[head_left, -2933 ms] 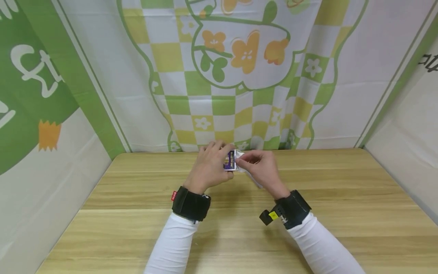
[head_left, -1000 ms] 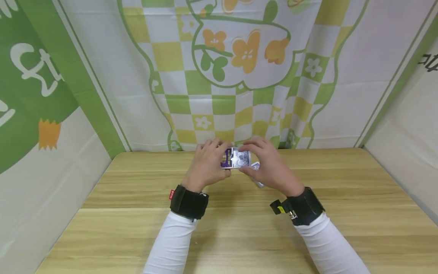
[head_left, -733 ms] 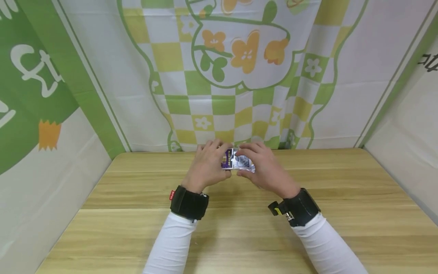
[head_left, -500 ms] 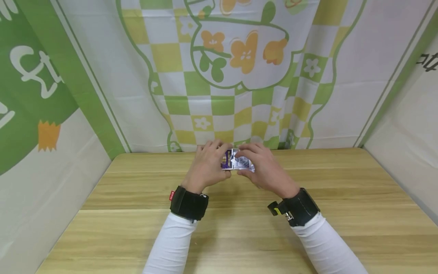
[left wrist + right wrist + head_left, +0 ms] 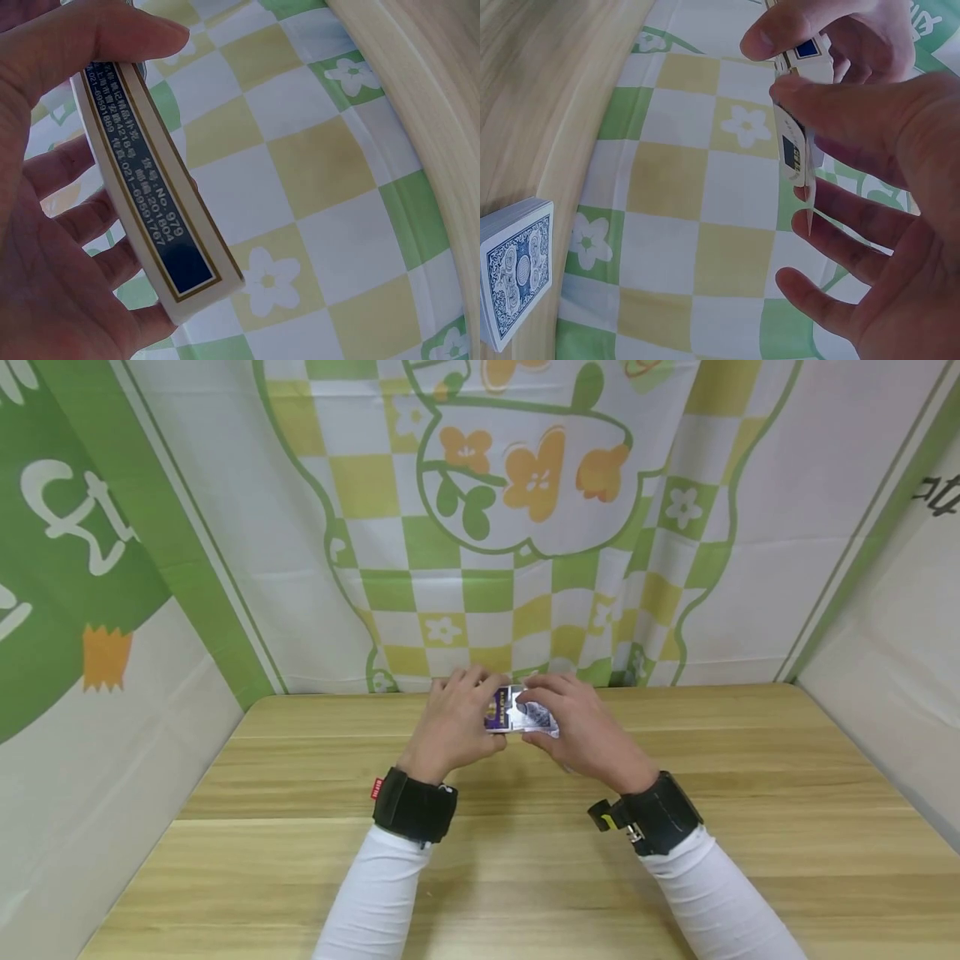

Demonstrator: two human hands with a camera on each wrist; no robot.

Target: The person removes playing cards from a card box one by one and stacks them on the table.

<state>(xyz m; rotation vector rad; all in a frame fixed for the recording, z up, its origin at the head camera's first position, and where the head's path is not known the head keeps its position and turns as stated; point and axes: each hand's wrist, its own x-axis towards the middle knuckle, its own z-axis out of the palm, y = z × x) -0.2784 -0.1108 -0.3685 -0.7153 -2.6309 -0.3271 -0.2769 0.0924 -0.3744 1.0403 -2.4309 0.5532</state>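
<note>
My left hand [image 5: 455,727] grips a small playing card box [image 5: 497,708] near the back of the table. The left wrist view shows the box's narrow side [image 5: 142,180], with a blue printed strip, between my thumb and fingers. My right hand [image 5: 581,727] holds the right end of the box, thumb on one edge and fingers on the other. A silvery patterned section [image 5: 536,717] shows between the hands. In the right wrist view a thin pale flap [image 5: 810,210] sticks out from this end, toward my right fingers. A deck of blue-backed playing cards [image 5: 521,270] lies on the table.
The wooden table [image 5: 480,877] spreads around both forearms. A checkered flower-print cloth [image 5: 438,593] hangs right behind its back edge. Cloth panels flank the table left and right. Black straps [image 5: 415,806] sit on both wrists.
My right hand first pinched pale material at the box's end, then spread wider around that end and shifted slightly left. The silvery section came into view. My left hand barely moved.
</note>
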